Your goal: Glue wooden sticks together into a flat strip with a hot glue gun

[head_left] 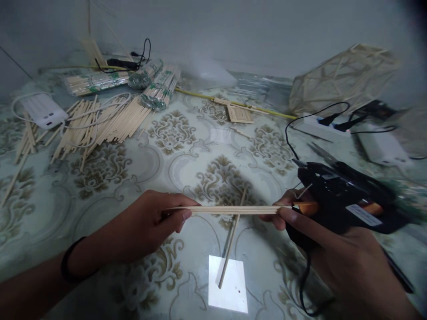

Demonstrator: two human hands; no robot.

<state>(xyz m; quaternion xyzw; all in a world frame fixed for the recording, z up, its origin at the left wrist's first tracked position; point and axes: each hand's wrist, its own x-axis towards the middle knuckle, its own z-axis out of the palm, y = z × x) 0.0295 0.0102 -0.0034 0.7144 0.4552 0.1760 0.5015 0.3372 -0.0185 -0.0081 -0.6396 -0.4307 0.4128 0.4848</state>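
My left hand (147, 224) is closed, pinching the left end of thin wooden sticks (230, 209) held level over the patterned table. My right hand (336, 249) grips a black glue gun (347, 198) with an orange trigger, while its fingertips also press the sticks' right end. A single loose stick (231, 244) lies below, crossing under the held ones onto a white square (227, 283).
Heaps and bundles of sticks (100, 120) lie at the back left by a white box (43, 111). A small stick panel (239, 114) sits mid-back. A geometric stick frame (343, 78), power strip (330, 126), scissors (322, 153) and black cables are at the right.
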